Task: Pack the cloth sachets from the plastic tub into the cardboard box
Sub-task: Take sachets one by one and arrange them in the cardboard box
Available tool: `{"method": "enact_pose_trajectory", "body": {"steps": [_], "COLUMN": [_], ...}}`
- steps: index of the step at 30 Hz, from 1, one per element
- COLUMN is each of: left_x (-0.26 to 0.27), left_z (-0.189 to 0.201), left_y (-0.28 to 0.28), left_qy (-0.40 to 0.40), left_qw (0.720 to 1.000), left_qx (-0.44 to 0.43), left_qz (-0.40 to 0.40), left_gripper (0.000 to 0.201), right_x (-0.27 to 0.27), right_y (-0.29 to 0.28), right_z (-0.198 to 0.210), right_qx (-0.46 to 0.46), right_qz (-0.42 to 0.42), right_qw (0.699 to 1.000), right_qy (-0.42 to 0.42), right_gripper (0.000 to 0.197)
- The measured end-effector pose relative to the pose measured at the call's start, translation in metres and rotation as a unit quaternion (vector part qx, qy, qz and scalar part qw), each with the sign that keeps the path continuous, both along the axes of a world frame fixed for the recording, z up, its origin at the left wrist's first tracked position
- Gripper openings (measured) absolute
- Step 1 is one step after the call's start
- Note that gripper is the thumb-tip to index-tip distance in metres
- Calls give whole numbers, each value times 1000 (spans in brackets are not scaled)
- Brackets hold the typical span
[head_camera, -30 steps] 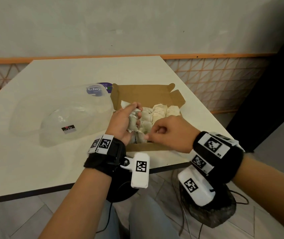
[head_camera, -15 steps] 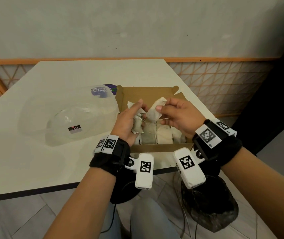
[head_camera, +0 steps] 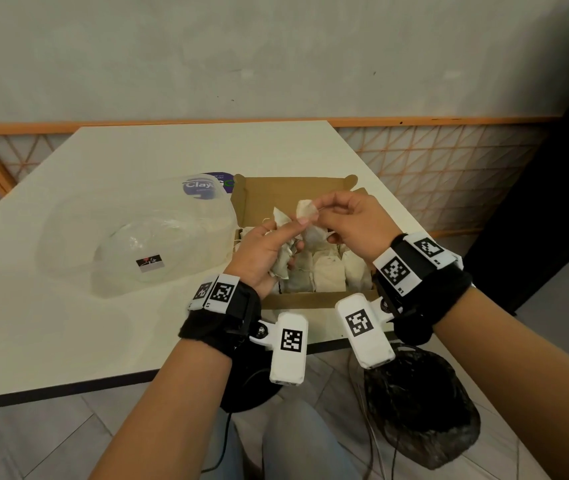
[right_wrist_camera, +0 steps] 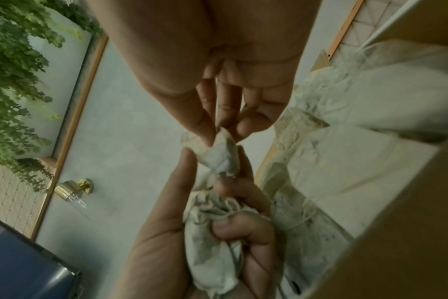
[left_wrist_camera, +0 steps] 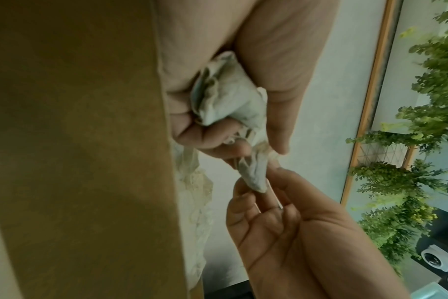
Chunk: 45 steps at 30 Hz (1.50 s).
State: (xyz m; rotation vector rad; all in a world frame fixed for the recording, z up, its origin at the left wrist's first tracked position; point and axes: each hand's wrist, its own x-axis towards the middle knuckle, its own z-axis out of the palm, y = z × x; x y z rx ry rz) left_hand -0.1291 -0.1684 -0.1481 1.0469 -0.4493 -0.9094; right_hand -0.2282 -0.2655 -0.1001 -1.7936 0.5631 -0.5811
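Observation:
Both hands hover above the open cardboard box (head_camera: 297, 299), which sits near the table's front edge. My left hand (head_camera: 286, 237) grips a bunch of off-white cloth sachets (head_camera: 281, 265) in its curled fingers; the bunch also fills the left palm (right_wrist_camera: 212, 232) in the right wrist view. My right hand (head_camera: 317, 211) pinches the top of one sachet (head_camera: 305, 211) between thumb and fingertips, right against the left hand's fingertips. That pinched sachet (left_wrist_camera: 253, 174) still touches the left fingers. Several sachets (head_camera: 328, 271) stand packed in rows inside the box. The clear plastic tub (head_camera: 137, 237) lies left of the box.
A round purple-labelled lid (head_camera: 207, 185) lies behind the tub. The box's back flap (head_camera: 293, 192) stands up behind my hands. The white table (head_camera: 68, 323) ends just below my wrists. A black bag (head_camera: 421, 410) sits on the floor at lower right.
My right hand rose out of the box to my left hand and pinched a sachet's top. Both hands now sit a little higher above the box.

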Motion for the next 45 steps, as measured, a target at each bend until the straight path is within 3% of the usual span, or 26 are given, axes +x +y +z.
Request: {"method": "enact_pose_trajectory", "body": {"steps": [4,5,7,12,18,23,27,31,36,41,45], "left_x": [-4,-4,-6,-7,-7,-6,-3,-3,-1,2,4], "left_z": [1,2,2,4,5,5,2,2,5,4,4], "left_y": [2,2,2,2,2,2,1,1,1,1,1], "left_qy": [-14,-17,-19,-10,-17,-10,-21,-9,2,30,37], "left_qw": [1000,1000,1000,1000,1000,1000,999,999,999,999,999], "left_qx": [17,18,19,23,19,20,32,32,31,12,-3], "left_qz": [-16,-10,-5,8,18,19,32,30,36,37,39], "left_gripper": [8,5,8,11,14,5,12,18,13,25,18], "right_x": [1,1,2,5,0,2,-1,-6,-33,-58,-59], "right_y": [8,8,7,-2,-2,-6,-10,-17,-39,-44,-48], "right_z": [3,4,3,5,4,5,7,10,21,26,23], "right_qx": [0,-6,-13,-80,-87,-71,-110,-88,-131,-206,-182], "right_qz": [3,9,24,-23,-2,-35,-29,1,16,88,124], "right_qw": [1000,1000,999,997,996,997,993,995,981,935,924], "right_qy": [-27,-24,-17,8,12,4,26,39,142,276,311], "right_gripper": [7,14,22,5,27,6,19,9,12,17,13]}}
